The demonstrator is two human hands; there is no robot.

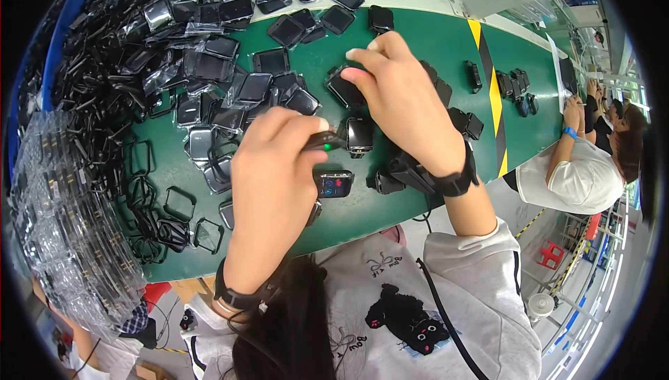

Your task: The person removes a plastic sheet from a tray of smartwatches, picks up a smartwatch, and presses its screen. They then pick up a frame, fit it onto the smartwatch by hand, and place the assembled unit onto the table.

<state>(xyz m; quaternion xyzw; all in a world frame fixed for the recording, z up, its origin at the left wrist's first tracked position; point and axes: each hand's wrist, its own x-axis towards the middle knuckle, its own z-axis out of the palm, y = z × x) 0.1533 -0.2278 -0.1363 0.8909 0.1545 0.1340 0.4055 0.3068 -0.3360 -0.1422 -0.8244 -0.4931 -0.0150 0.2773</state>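
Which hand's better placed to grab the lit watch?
Probably the left hand: it's nearer the lit watch, though seemingly holding a green-lit device. The right hand is farther up, by a black square device.

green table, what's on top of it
Black frames, plastic-wrapped black pieces and smartwatches, one showing a lit screen. Whatever lies directly beneath the left hand and right hand is covered.

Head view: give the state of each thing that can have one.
Silver-edged rectangular black watch: screen lit.
Glossy black square watch above it: screen dark.
Dark glossy piece: green light on.
Bare left hand: grip closed on that piece.
Bare right hand: grip unclear.
Black rectangular frame: hollow.
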